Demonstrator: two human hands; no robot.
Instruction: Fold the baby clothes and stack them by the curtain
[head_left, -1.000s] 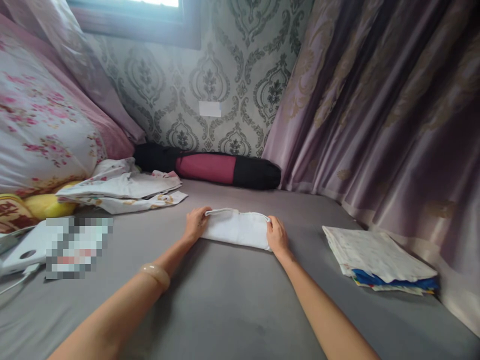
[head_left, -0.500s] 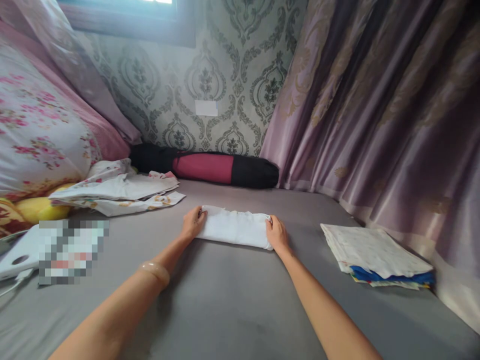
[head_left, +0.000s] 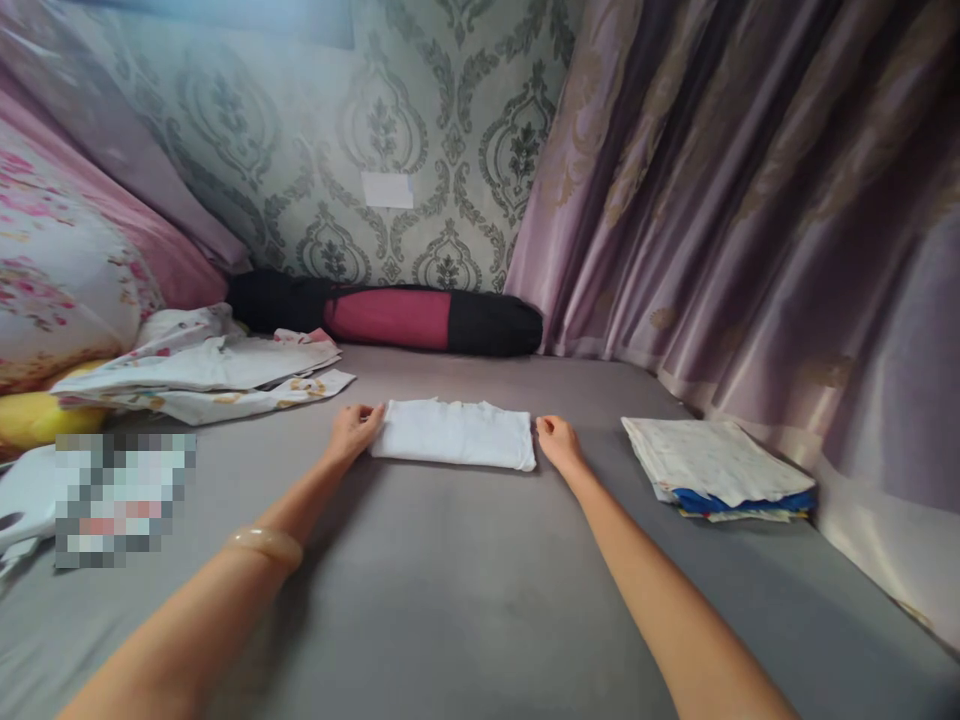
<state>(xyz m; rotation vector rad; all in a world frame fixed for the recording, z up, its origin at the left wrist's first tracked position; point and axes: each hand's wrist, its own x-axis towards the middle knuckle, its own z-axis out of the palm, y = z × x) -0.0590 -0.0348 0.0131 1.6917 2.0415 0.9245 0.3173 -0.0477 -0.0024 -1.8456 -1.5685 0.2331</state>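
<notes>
A white cloth (head_left: 454,436), folded into a flat long rectangle, lies on the grey sheet in front of me. At its left end is my left hand (head_left: 355,430), its bent fingers and thumb closed at the upper left corner. My right hand (head_left: 559,442) rests just past the right end, fingers curled in, with a narrow gap between it and the cloth. Nothing shows in the right fingers. A pale bangle (head_left: 266,546) circles my left forearm.
Folded fabrics (head_left: 720,465) are stacked at the right by the curtain (head_left: 675,200). Loose printed clothes (head_left: 217,365) lie at the back left, near a yellow item (head_left: 49,418). A black and red long bag (head_left: 390,316) lies along the wall. A white device (head_left: 34,490) sits at the left.
Both hands have drawn outward from the cloth's ends; the right has come off it. The cloth looks flat in place. The whole view has shifted slightly.
</notes>
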